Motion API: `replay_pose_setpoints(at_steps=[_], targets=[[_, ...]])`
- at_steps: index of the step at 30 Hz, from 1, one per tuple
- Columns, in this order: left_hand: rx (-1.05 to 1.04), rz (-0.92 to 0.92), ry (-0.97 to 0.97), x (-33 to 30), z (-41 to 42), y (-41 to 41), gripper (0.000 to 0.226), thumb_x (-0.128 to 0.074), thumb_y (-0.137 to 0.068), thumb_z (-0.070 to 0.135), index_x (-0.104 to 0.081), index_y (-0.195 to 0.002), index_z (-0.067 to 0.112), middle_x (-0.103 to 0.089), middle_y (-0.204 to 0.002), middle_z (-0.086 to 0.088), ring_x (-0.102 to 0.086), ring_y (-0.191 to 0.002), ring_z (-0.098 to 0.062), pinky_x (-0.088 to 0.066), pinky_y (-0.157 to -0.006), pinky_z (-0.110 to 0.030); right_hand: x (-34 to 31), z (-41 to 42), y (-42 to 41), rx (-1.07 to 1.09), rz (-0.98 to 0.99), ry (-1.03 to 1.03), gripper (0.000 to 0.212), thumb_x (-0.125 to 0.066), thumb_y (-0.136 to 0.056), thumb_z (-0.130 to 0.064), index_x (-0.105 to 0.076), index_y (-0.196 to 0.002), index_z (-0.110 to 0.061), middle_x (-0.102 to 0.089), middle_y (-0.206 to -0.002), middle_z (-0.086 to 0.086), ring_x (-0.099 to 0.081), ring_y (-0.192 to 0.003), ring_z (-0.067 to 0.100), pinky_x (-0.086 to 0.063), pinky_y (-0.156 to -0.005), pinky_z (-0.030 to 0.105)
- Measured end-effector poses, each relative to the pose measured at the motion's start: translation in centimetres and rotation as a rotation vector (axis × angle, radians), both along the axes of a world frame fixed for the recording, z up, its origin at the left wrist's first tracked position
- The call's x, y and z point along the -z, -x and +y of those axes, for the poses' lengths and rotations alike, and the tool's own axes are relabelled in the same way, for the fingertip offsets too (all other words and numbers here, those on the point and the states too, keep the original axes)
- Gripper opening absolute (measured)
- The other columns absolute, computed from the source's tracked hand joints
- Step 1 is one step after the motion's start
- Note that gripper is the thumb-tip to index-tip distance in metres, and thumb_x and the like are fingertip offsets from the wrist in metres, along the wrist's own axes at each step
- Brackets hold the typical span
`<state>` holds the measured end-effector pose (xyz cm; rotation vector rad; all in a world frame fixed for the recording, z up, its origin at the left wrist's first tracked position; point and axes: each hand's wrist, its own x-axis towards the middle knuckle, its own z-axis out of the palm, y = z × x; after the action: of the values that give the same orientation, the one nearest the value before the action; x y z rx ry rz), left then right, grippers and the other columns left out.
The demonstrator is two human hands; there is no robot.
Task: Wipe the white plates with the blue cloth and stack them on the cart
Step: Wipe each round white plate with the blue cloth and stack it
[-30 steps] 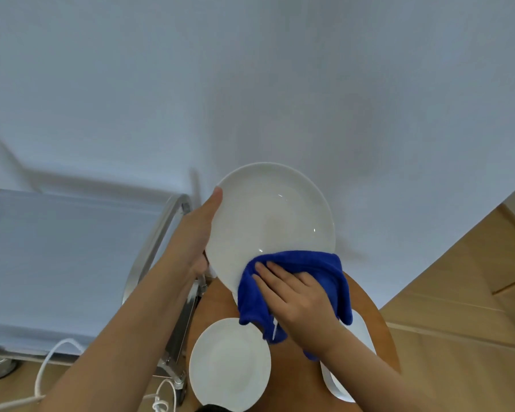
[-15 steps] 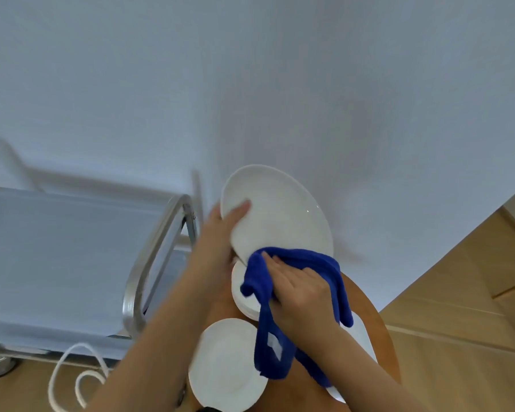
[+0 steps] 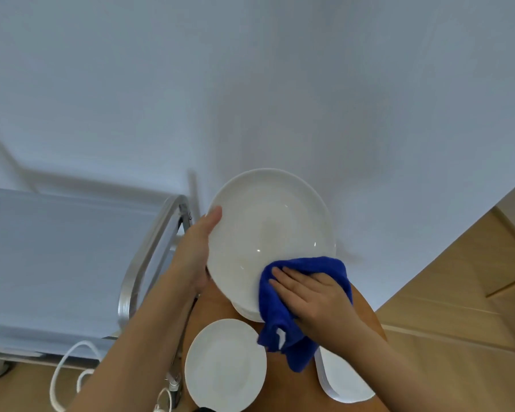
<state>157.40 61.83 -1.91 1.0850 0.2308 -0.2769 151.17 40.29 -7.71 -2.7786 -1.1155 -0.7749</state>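
My left hand [image 3: 197,251] holds a large white plate [image 3: 268,233] by its left rim, tilted up above the round wooden table [image 3: 220,304], thumb on the plate's face. My right hand [image 3: 312,295] presses the blue cloth [image 3: 280,310] flat against the plate's lower right part; the cloth hangs down below my hand. Under the raised plate lies another white plate [image 3: 247,313], mostly hidden. A smaller white plate [image 3: 225,364] sits at the table's near edge. A stack of white plates [image 3: 342,382] lies at the right, partly under my forearm. The cart [image 3: 57,251] stands to the left.
The cart has a pale top surface and a metal rail [image 3: 143,263] beside the table. A white cable [image 3: 69,358] loops on the wooden floor [image 3: 458,322] below the cart. A plain white wall rises behind everything.
The plate has turned back to face me more fully. My right hand with the cloth moved onto its lower right face, and my left hand shifted along the left rim.
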Motion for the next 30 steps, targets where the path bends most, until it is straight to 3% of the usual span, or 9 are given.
replay_pose_setpoints(at_steps=[4,8,10,13,17,21,23,25,30], targets=[[0.115,-0.019,-0.143,-0.1,1.9,-0.4,0.027,-0.049,-0.095,0.036,-0.066,-0.097,0.016,-0.074,-0.073,-0.003,-0.071,-0.062,-0.019,-0.052,-0.045,-0.026,-1.1,-3.6,-0.5,0.042,0.127,0.108,0.073,-0.091,-0.048,-0.033,-0.069,-0.115,-0.017,-0.066,-0.121,-0.002,-0.064,-0.11,0.018,-0.038,-0.1,0.035],[0.103,-0.006,-0.158,1.1,2.4,0.0,0.03,-0.046,-0.096,0.037,-0.065,-0.102,0.016,-0.074,-0.076,-0.003,-0.071,-0.066,-0.019,-0.054,-0.052,-0.028,-2.1,-4.3,-0.5,0.091,0.264,0.136,0.075,-0.082,-0.056,-0.056,-0.066,-0.12,-0.02,-0.067,-0.118,-0.007,-0.065,-0.107,0.014,-0.051,-0.09,0.039],[0.086,-0.005,-0.153,1.5,2.5,0.2,0.032,-0.046,-0.096,0.038,-0.065,-0.106,0.014,-0.074,-0.079,-0.004,-0.071,-0.07,-0.02,-0.053,-0.06,-0.033,-2.8,-4.2,-0.1,0.181,0.452,-0.161,0.048,-0.085,-0.064,-0.038,-0.066,-0.107,-0.027,-0.07,-0.102,-0.007,-0.068,-0.094,0.016,-0.055,-0.081,0.032],[0.089,-0.013,-0.181,2.0,2.3,0.4,0.033,-0.044,-0.097,0.04,-0.066,-0.104,0.017,-0.075,-0.081,-0.003,-0.072,-0.072,-0.02,-0.053,-0.062,-0.034,-4.0,-3.4,-0.3,0.539,0.743,-0.951,0.018,-0.067,-0.086,-0.023,-0.055,-0.073,-0.024,-0.06,-0.068,-0.004,-0.06,-0.069,0.02,-0.047,-0.055,0.014],[0.126,-0.045,-0.232,2.2,1.3,1.1,0.031,-0.043,-0.098,0.039,-0.066,-0.102,0.019,-0.075,-0.083,-0.001,-0.072,-0.074,-0.017,-0.053,-0.064,-0.033,-6.7,-0.5,-0.8,0.544,0.488,-1.487,0.02,-0.054,-0.092,-0.039,-0.056,-0.075,-0.028,-0.065,-0.058,-0.009,-0.064,-0.059,0.003,-0.047,-0.048,0.015],[0.197,-0.09,-0.235,1.5,0.4,1.8,0.036,-0.044,-0.095,0.038,-0.066,-0.11,0.012,-0.075,-0.093,-0.008,-0.071,-0.084,-0.023,-0.056,-0.07,-0.034,-5.4,4.3,-0.5,0.265,0.781,-0.932,0.027,-0.046,-0.084,-0.053,-0.062,-0.097,-0.036,-0.067,-0.093,-0.023,-0.056,-0.088,-0.016,-0.044,-0.078,0.024],[0.266,-0.13,-0.183,1.1,0.0,2.2,0.039,-0.047,-0.091,0.039,-0.065,-0.113,0.014,-0.073,-0.101,-0.01,-0.07,-0.092,-0.025,-0.056,-0.074,-0.035,-3.0,5.0,-1.1,0.169,0.699,-0.473,0.07,-0.044,-0.085,-0.057,-0.016,-0.147,-0.043,-0.014,-0.15,-0.034,-0.01,-0.133,-0.021,-0.014,-0.112,0.015],[0.266,-0.164,-0.167,0.7,0.0,2.8,0.039,-0.051,-0.082,0.042,-0.066,-0.106,0.016,-0.074,-0.092,-0.006,-0.071,-0.082,-0.02,-0.056,-0.064,-0.029,-2.2,3.6,-2.1,0.269,0.501,-0.299,0.08,-0.042,-0.09,-0.058,0.024,-0.135,-0.048,0.027,-0.143,-0.03,0.029,-0.129,-0.017,0.018,-0.107,0.01],[0.082,-0.236,-0.172,0.4,0.9,3.3,0.037,-0.053,-0.072,0.048,-0.07,-0.095,0.025,-0.075,-0.089,-0.003,-0.071,-0.083,-0.022,-0.054,-0.07,-0.036,-1.4,0.4,-1.2,0.544,0.34,-0.174,0.072,-0.031,-0.095,-0.058,0.028,-0.133,-0.042,0.027,-0.146,-0.016,0.022,-0.139,0.01,0.014,-0.114,0.037]])
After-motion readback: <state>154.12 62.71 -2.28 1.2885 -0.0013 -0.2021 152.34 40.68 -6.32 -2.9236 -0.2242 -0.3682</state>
